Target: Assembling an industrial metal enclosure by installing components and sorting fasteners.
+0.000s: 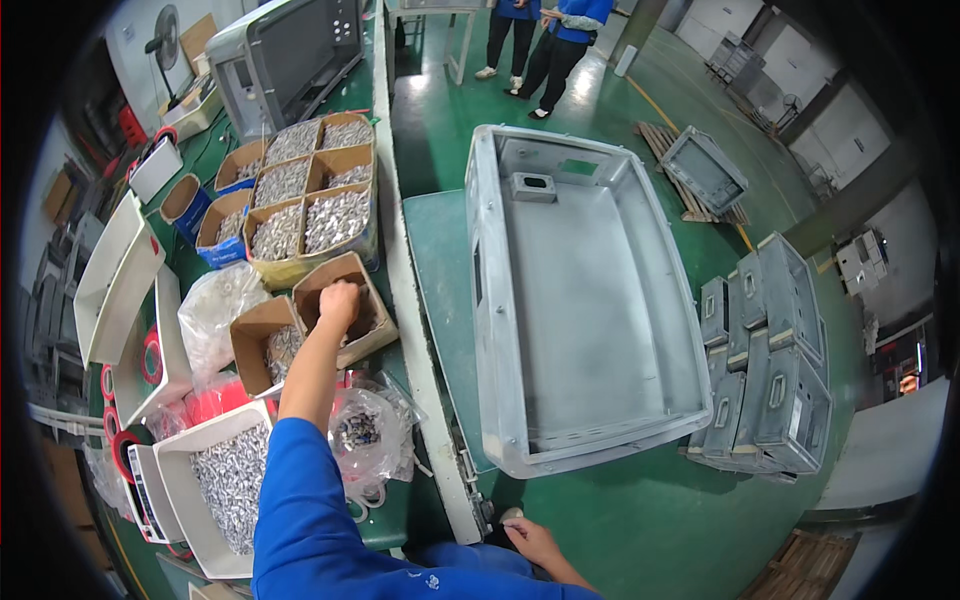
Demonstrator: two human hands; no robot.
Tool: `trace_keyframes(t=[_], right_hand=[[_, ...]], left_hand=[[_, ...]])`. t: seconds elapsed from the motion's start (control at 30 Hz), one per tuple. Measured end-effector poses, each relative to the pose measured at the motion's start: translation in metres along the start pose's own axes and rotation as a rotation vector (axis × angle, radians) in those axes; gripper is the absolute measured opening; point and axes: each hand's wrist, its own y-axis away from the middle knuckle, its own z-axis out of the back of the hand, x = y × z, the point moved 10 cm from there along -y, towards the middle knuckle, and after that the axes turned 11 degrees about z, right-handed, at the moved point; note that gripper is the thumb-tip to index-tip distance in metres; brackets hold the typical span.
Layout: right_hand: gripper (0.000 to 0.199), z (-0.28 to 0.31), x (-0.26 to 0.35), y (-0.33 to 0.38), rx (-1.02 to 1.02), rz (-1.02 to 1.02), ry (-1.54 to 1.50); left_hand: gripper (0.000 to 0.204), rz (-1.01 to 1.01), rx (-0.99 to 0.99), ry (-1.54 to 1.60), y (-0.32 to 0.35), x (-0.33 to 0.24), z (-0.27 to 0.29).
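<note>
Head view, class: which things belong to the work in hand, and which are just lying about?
In hand:
- left hand, reaching into the open cardboard box
- large grey metal casing on the trolley
- right hand, low beside the trolley

Lying about:
- stacked grey casings
- white tray of screws
- fan

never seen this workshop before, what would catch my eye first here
The big grey metal housing lying open side up on the cart at centre dominates. To its left, the left hand reaches into a small cardboard box among boxes of silvery small parts. At right, grey housings are stacked on the green floor.
</note>
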Motion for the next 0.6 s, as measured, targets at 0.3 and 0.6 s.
trace_keyframes(t=[0.3, 0.6], right_hand=[[0.020, 0.088, 0.009, 0.018, -0.046, 0.233, -0.178], [0.043, 0.323, 0.036, 0.073, -0.335, 0.867, -0.363]], left_hand=[[0.027, 0.182, -0.258, 0.909, 0.069, 0.023, 0.139], [0.022, 0.038, 0.665, 1.924, 0.357, -0.406, 0.190]])
